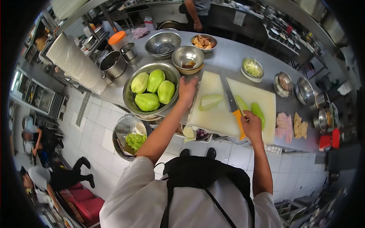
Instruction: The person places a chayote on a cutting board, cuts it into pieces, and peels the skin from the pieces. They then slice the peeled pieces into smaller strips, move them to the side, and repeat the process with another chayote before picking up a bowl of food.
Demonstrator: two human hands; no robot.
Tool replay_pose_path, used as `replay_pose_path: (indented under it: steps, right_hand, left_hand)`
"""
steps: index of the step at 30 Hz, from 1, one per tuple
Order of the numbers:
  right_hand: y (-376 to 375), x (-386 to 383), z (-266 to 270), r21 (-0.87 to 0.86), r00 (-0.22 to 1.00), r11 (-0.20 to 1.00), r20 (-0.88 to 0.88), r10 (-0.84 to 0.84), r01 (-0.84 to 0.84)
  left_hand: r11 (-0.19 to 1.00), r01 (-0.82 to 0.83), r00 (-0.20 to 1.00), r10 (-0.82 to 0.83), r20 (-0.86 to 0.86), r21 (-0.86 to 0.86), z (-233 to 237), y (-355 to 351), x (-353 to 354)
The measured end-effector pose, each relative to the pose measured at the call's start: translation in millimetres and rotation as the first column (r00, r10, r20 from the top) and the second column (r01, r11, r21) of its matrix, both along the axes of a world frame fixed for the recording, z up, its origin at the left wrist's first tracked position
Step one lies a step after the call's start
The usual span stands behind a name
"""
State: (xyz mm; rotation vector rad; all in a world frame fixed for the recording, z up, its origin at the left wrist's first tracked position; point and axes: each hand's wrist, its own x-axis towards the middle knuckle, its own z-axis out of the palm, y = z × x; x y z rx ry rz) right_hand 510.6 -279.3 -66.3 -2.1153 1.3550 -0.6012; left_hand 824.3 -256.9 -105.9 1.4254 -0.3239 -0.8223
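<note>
My left hand (188, 90), a little blurred, hovers at the left edge of the white cutting board (213, 119), thumb and fingers apart and holding nothing. Beside it, a steel colander (127, 95) holds several whole green chayotes (156, 80). On the board, my right hand (251, 123) has its fingers curled on the lower end of a cut chayote piece (240, 103). Against that hand lies a knife (230, 96) with an orange handle, its blade pointing away from me. Another chayote piece (257, 114) rests to the right, and a pale peeled one (211, 102) to the left.
Steel bowls (162, 42) line the far side, one with orange-brown chunks (203, 41). A bowl of pale green shreds (251, 69) stands beyond the board. Cloths (284, 127) lie at right. Below left is a bin (121, 131) with lettuce. Stacked containers (74, 62) lean at left.
</note>
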Motion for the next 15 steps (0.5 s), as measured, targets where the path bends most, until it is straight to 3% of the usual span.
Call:
replay_pose_path:
  steps: [1, 4, 7, 9, 13, 15]
  right_hand:
    - [-11, 0, -3, -0.005, 1.0, 1.0, -0.009, 0.01, -0.01]
    - [-59, 7, -16, -0.131, 0.995, 0.987, 0.025, 0.101, -0.097]
    - [-131, 45, -29, 0.048, 0.97, 0.99, 0.213, 0.121, -0.134]
    - [-178, 87, -29, 0.336, 0.885, 0.918, 0.465, 0.032, -0.21]
    - [-281, 188, -61, 0.585, 0.827, 0.757, 0.551, -0.109, -0.291]
    - [-312, 235, -65, 0.656, 0.857, 0.727, 0.478, -0.194, -0.201]
  left_hand:
    - [0.999, -0.045, 0.981, 0.041, -0.189, -0.017, 4, -19, 4]
    - [0.944, -0.316, 0.93, 0.328, -0.167, 0.099, -22, -80, 21]
    - [0.887, -0.444, 0.887, 0.455, -0.078, 0.125, -44, -112, 36]
    - [0.832, -0.538, 0.843, 0.534, 0.068, 0.132, -34, -116, 30]
    - [0.813, -0.567, 0.822, 0.547, 0.158, 0.133, -32, -112, 35]
    - [0.823, -0.548, 0.833, 0.52, 0.188, 0.15, -30, -111, 39]
